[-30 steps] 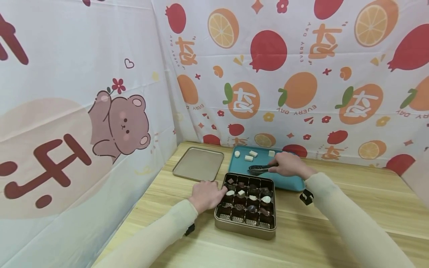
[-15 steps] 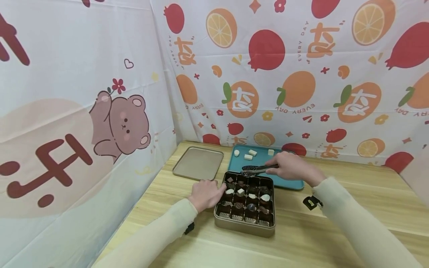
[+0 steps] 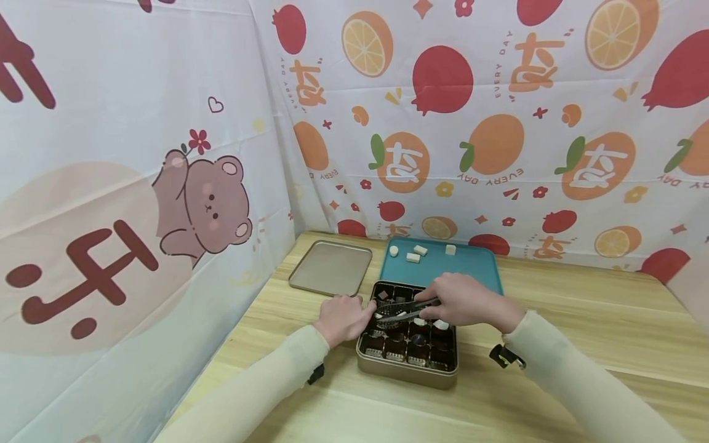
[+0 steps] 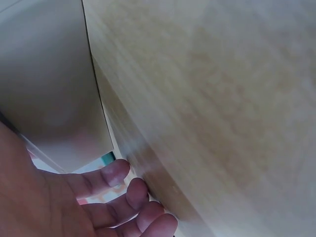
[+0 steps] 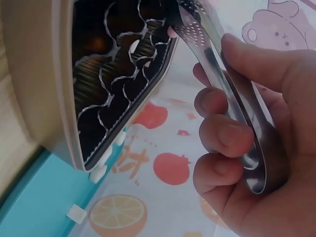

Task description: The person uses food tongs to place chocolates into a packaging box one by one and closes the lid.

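A square gold tin (image 3: 407, 373) with a dark compartment insert holds several dark and white chocolates, such as the white chocolate (image 3: 441, 324) at its right side. My left hand (image 3: 342, 320) grips the tin's left rim, thumb over the edge; in the left wrist view its fingers (image 4: 116, 171) curl beside the outer wall. My right hand (image 3: 464, 299) holds metal tongs (image 5: 247, 111), fingers and thumb wrapped about the two arms. The perforated tong ends overlap the left compartments in the head view. Whether a chocolate sits between them I cannot tell.
Behind the tin lies a teal tray (image 3: 471, 261) with several white pieces, one being a white cube (image 3: 450, 250). A flat gold lid-like tray (image 3: 332, 269) rests at the back left. Printed cloth (image 3: 443, 141) hangs behind and to the left of the wooden table (image 3: 554, 326).
My right hand has brought the tongs from over the teal tray to the left compartments of the tin, moving nearer and to the left. The left hand keeps its place on the rim.
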Demonstrator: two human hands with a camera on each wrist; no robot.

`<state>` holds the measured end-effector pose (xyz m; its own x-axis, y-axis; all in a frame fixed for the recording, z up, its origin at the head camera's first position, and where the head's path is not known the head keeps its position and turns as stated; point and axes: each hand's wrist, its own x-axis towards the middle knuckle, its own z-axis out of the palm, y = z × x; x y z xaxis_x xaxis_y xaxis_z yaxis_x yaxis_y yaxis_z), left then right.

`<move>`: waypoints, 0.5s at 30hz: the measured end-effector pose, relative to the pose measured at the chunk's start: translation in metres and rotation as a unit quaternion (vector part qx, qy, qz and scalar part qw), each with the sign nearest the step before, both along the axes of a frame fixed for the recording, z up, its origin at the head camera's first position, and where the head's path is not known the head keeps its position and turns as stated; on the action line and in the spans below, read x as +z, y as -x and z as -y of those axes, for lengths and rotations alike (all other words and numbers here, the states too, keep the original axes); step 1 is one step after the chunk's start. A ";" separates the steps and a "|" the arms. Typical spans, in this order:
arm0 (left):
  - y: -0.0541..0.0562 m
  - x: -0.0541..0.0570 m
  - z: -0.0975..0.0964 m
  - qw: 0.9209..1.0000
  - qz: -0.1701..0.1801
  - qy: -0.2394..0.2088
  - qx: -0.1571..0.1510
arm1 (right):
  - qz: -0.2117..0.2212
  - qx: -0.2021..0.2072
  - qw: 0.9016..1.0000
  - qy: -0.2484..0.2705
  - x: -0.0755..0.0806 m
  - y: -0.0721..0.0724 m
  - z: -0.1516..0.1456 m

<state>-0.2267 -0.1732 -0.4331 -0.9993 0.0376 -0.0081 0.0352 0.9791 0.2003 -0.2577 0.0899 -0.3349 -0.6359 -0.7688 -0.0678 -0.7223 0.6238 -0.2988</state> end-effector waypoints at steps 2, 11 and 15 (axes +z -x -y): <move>0.000 -0.001 0.000 1.000 0.002 0.003 0.001 | 0.008 0.001 1.000 0.001 -0.002 0.000 0.000; 0.001 -0.003 0.001 1.000 0.008 0.013 0.006 | 0.039 0.009 0.999 0.022 -0.003 0.011 -0.017; 0.003 -0.002 0.002 1.000 0.004 0.014 0.002 | 0.047 0.013 0.999 0.014 0.002 0.011 -0.025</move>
